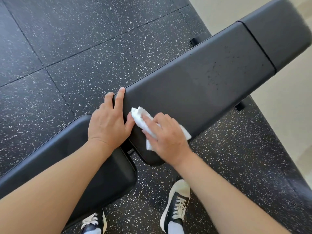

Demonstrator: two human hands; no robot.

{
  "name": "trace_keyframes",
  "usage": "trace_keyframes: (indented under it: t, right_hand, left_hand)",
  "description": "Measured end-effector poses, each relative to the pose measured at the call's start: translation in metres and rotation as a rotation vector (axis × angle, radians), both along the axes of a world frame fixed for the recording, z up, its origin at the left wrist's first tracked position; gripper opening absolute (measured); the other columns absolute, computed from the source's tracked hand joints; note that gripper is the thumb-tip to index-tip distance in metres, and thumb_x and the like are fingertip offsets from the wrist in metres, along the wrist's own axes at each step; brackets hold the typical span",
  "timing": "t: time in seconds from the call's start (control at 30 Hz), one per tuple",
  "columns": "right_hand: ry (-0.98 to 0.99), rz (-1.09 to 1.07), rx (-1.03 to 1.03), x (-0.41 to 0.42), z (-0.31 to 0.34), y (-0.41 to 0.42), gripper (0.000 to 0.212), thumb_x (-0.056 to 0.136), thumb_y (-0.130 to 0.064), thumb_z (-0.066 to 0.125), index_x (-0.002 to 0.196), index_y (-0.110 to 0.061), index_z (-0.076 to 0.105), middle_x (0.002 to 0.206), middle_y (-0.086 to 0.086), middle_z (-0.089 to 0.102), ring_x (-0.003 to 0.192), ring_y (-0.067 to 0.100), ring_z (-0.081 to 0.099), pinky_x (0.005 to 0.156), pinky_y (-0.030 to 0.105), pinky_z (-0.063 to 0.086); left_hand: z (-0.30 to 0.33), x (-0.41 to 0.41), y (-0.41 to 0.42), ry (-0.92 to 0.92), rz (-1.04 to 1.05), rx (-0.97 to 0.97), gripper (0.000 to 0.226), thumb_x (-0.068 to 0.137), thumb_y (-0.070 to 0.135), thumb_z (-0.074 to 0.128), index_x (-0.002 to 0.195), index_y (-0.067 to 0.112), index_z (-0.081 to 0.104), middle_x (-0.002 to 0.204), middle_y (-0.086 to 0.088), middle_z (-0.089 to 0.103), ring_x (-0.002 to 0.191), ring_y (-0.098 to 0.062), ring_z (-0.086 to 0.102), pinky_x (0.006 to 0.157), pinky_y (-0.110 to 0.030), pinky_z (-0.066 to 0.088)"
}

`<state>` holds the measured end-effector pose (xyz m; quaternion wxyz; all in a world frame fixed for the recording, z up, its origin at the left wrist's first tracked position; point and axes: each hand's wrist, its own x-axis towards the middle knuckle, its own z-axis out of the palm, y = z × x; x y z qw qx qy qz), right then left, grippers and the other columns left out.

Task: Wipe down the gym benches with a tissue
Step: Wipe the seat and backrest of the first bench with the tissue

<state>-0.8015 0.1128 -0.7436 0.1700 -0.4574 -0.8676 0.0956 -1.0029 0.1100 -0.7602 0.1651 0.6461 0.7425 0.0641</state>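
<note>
Looking straight down at a black padded gym bench [199,81] that runs from the near middle out to the far right, sitting on a black rubber floor [67,48] with white speckles. The long back pad [211,76] has a bunch of small dark spots around its middle, and past a seam at the far right end there's a shorter head pad [278,31]. To the near left there's another pad [70,157], the seat, with a small gap between it and the long one.

The right hand [166,137] is pressing a crumpled white tissue [140,118] flat onto the near end of the long pad. Fingers are close together and laid over the tissue, not really pinching it, more like holding it down with the palm and fingers. Bits of tissue stick out past the fingertips on the left and past the far side of the hand on the right.

The left hand [108,120] is just beside it, gripping the left edge of the same pad, fingers a bit spread and curled over the corner, thumb touching the pad right next to the tissue.

Down at the near edge you can see two black and white sneakers: left shoe [94,223] partly hidden by the seat, right shoe [177,205] in full view. A pale wall [287,115] runs along the right.
</note>
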Motion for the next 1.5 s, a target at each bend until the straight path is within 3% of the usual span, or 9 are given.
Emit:
trace_keyframes:
  t: [0.1, 0.3, 0.5, 0.7, 0.93, 1.17, 1.3, 1.4, 1.5]
  right_hand:
    - [0.014, -0.035, 0.007, 0.064, 0.000, 0.038, 0.041, 0.101, -0.024, 0.061, 0.140, -0.012, 0.064, 0.084, 0.010, 0.051, 0.071, 0.033, 0.049, 0.065, 0.047, 0.049]
    - [-0.012, -0.691, -0.019, 0.063, -0.007, 0.050, 0.050, 0.104, -0.026, 0.050, 0.154, -0.029, 0.047, 0.096, 0.006, 0.048, 0.083, 0.027, 0.043, 0.077, 0.045, 0.047]
    - [-0.056, -0.242, -0.037, -0.026, -0.006, -0.046, 0.051, 0.095, -0.024, 0.062, 0.145, -0.016, 0.058, 0.093, 0.005, 0.054, 0.076, 0.027, 0.047, 0.064, 0.043, 0.041]
    - [-0.054, 0.364, 0.119, 0.024, 0.002, 0.005, 0.051, 0.091, -0.015, 0.066, 0.142, -0.011, 0.060, 0.082, 0.011, 0.056, 0.065, 0.032, 0.051, 0.058, 0.045, 0.049]
    - [-0.155, -0.494, -0.026, 0.039, -0.001, 0.112, 0.053, 0.103, -0.027, 0.048, 0.155, -0.020, 0.043, 0.108, 0.013, 0.054, 0.094, 0.033, 0.050, 0.080, 0.047, 0.047]
    - [-0.082, 0.097, -0.054, -0.024, 0.002, -0.001, 0.049, 0.096, -0.025, 0.063, 0.140, -0.005, 0.060, 0.092, 0.010, 0.056, 0.076, 0.031, 0.050, 0.063, 0.048, 0.044]
    - [-0.107, 0.423, 0.040, 0.019, 0.008, 0.043, 0.048, 0.087, -0.011, 0.073, 0.133, -0.002, 0.067, 0.082, 0.013, 0.059, 0.066, 0.032, 0.052, 0.057, 0.046, 0.047]
    - [-0.114, 0.289, 0.083, 0.036, 0.010, 0.112, 0.054, 0.090, -0.009, 0.067, 0.143, -0.006, 0.059, 0.080, 0.014, 0.055, 0.066, 0.034, 0.051, 0.060, 0.046, 0.050]
    - [-0.131, -0.183, 0.000, 0.015, 0.006, 0.162, 0.040, 0.100, -0.019, 0.057, 0.137, -0.007, 0.063, 0.092, 0.018, 0.055, 0.081, 0.036, 0.052, 0.069, 0.047, 0.048]
  left_hand:
    - [0.000, 0.002, -0.001, 0.002, 0.011, 0.023, 0.077, 0.096, 0.051, 0.038, 0.164, 0.016, 0.025, 0.147, -0.020, 0.044, 0.094, -0.044, 0.062, 0.072, -0.049, 0.051]
    - [0.000, 0.001, -0.002, -0.007, 0.023, 0.035, 0.075, 0.098, 0.048, 0.045, 0.164, 0.019, 0.024, 0.148, -0.016, 0.043, 0.094, -0.041, 0.062, 0.074, -0.047, 0.050]
    - [0.003, -0.006, -0.005, -0.116, 0.032, 0.067, 0.068, 0.102, 0.043, 0.051, 0.163, 0.023, 0.030, 0.156, -0.008, 0.042, 0.106, -0.041, 0.066, 0.077, -0.046, 0.049]
    - [0.008, -0.008, -0.005, -0.181, 0.057, 0.095, 0.056, 0.105, 0.031, 0.048, 0.160, 0.025, 0.035, 0.154, 0.000, 0.045, 0.108, -0.038, 0.064, 0.080, -0.046, 0.048]
    - [0.005, 0.003, -0.003, -0.053, 0.092, 0.065, 0.065, 0.100, 0.038, 0.036, 0.159, 0.010, 0.035, 0.155, -0.014, 0.047, 0.099, -0.045, 0.066, 0.075, -0.050, 0.052]
    - [0.006, 0.002, 0.001, -0.061, 0.069, -0.005, 0.065, 0.101, 0.034, 0.035, 0.160, 0.005, 0.033, 0.156, -0.017, 0.046, 0.092, -0.047, 0.068, 0.071, -0.049, 0.051]
    - [0.006, 0.000, 0.000, -0.022, 0.035, -0.016, 0.067, 0.099, 0.034, 0.031, 0.159, 0.003, 0.035, 0.153, -0.019, 0.048, 0.088, -0.044, 0.067, 0.071, -0.047, 0.053]
    - [0.007, -0.001, 0.001, 0.002, 0.030, -0.038, 0.067, 0.099, 0.034, 0.032, 0.159, 0.003, 0.036, 0.151, -0.019, 0.051, 0.089, -0.042, 0.067, 0.074, -0.047, 0.055]
    - [0.008, -0.001, 0.002, 0.013, 0.020, -0.079, 0.068, 0.099, 0.034, 0.032, 0.160, 0.004, 0.034, 0.153, -0.019, 0.050, 0.093, -0.039, 0.067, 0.075, -0.046, 0.054]
